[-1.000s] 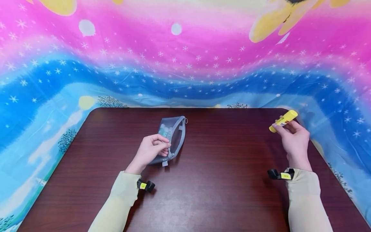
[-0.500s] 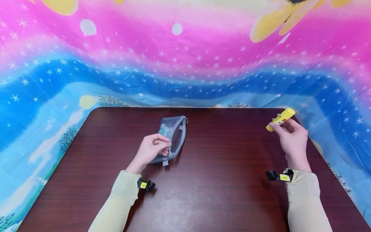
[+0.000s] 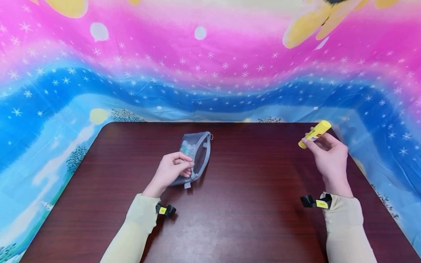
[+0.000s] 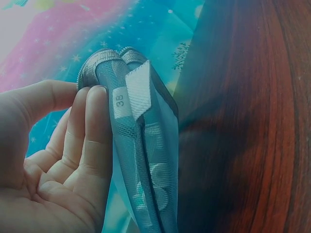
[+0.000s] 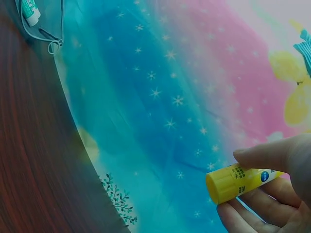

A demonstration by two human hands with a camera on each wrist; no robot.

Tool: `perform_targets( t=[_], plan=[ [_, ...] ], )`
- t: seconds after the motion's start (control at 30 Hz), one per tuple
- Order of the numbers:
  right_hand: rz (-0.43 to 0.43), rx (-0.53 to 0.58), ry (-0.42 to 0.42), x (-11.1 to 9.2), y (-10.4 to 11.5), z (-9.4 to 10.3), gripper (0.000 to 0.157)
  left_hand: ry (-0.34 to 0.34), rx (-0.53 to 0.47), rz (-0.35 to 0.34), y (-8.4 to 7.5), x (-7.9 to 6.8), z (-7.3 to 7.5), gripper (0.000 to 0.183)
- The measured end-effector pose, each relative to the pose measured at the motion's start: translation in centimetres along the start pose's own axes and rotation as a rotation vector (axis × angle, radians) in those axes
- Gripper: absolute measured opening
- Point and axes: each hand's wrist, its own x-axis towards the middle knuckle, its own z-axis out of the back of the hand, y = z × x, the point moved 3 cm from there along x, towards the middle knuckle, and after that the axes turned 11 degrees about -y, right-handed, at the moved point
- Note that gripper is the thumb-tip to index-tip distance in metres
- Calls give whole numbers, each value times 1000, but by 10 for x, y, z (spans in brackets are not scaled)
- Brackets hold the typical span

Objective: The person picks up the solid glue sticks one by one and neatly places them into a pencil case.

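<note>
A grey mesh zipper pouch [image 3: 196, 138] stands on the table, its mouth gaping to the right. My left hand [image 3: 168, 168] pinches the near rim of the pouch between thumb and fingers. Pale green-and-white tubes [image 3: 187, 148] show through the mesh, partly hidden by that hand. In the left wrist view, a white tag [image 4: 140, 90] sticks out at the pouch's end. Over the table's far right corner, my right hand [image 3: 333, 159] holds a yellow glue stick [image 3: 316, 133] raised and tilted. Its printed label shows in the right wrist view, between thumb and fingers.
The dark brown wooden table [image 3: 250, 204] has rounded far corners. Behind and beside it hangs a pink and blue snowflake-print cloth [image 3: 230, 73]. Each wrist wears a black camera mount, the right one [image 3: 315, 202] close above the tabletop.
My right hand has drifted slightly left with the yellow glue stick, which has risen a little in view. The left hand and the pouch have stayed in place.
</note>
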Motion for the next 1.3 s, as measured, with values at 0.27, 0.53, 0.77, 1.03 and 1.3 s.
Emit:
perform_targets(
  t=[0.27,0.53,0.77,1.03,1.3],
  plan=[
    [49,-57,13,-2,1,-5,45,-1,-4,-5,-1,0,0,23],
    [73,-108,37,-7,2,-9,48,0,4,-3,-3,-1,0,20],
    [90,-113,39,-9,2,-13,49,2,12,0,-2,-1,1,21],
    [108,-133,57,-11,3,-16,49,1,21,0,-1,-1,2,24],
    [112,-161,74,-16,3,-22,49,-2,23,2,-1,-2,2,23]
  ],
)
